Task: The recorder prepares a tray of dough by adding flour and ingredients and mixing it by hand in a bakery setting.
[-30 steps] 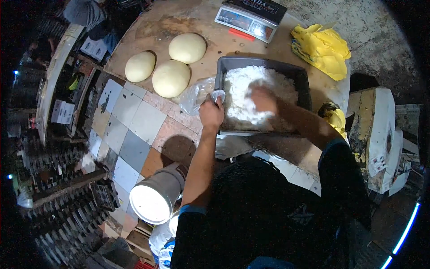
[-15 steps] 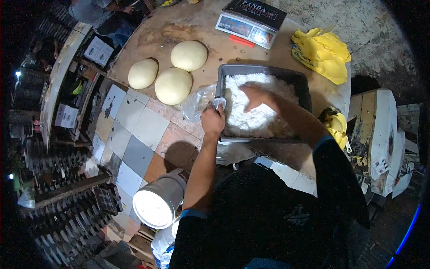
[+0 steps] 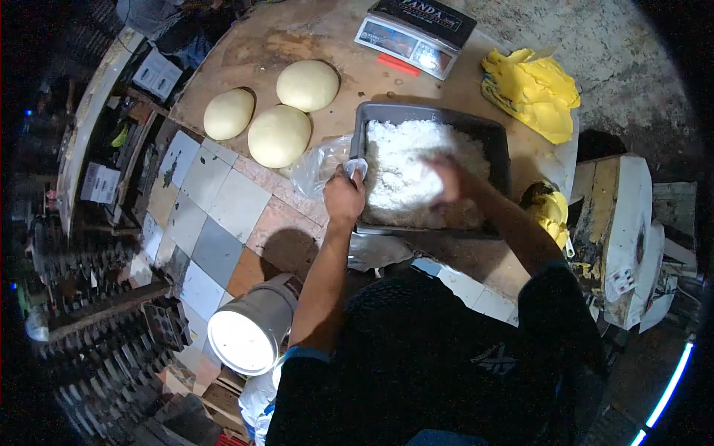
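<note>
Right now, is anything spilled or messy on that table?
Nothing looks spilled. The white flour stays inside the grey tray, where the right hand digs in and the left hand grips the rim. Only the yellow cloth lies crumpled near the table edge.

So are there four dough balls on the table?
No, only three round pale dough balls lie on the table, to the left of the grey tray of white stuff.
</note>
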`<state>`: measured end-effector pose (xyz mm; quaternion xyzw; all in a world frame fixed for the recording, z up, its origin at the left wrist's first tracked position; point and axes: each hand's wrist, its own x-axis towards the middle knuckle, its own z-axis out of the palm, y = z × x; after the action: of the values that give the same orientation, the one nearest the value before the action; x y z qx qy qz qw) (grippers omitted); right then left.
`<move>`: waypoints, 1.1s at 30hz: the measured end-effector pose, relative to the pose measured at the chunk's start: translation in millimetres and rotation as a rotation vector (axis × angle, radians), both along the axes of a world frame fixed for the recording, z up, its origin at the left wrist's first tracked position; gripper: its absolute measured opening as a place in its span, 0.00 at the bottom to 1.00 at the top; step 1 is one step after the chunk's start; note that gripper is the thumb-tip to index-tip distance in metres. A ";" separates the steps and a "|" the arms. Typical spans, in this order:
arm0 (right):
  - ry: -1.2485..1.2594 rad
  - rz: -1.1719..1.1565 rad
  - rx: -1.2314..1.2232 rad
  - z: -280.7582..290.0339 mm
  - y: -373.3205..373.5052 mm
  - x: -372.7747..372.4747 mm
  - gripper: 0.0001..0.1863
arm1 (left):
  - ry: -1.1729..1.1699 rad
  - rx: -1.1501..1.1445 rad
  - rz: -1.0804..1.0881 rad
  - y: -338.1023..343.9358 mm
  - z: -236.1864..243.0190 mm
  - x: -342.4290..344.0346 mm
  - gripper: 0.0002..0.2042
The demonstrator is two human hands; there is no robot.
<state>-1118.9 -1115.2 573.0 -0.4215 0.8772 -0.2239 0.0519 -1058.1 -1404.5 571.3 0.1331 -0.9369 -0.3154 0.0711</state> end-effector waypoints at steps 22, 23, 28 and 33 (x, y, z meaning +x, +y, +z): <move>-0.572 -0.076 -0.111 -20.6 -54.6 -18.0 0.53 | 0.024 0.008 0.009 1.1 11.0 2.3 0.16; -0.580 -0.021 0.077 -1.9 -73.4 -10.2 0.57 | 0.019 0.010 0.017 0.4 8.5 3.6 0.16; -0.251 0.274 0.577 4.3 -64.6 -15.1 0.45 | 0.056 0.048 0.018 -2.4 3.3 4.6 0.18; -0.462 0.355 0.258 -13.6 -83.1 -48.0 0.48 | 0.048 0.055 0.040 0.5 2.4 4.0 0.16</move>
<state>-1167.0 -1198.2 559.4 -0.4958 0.7762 -0.1881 0.3409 -1054.2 -1403.9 573.7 0.1461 -0.9230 -0.3426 0.0964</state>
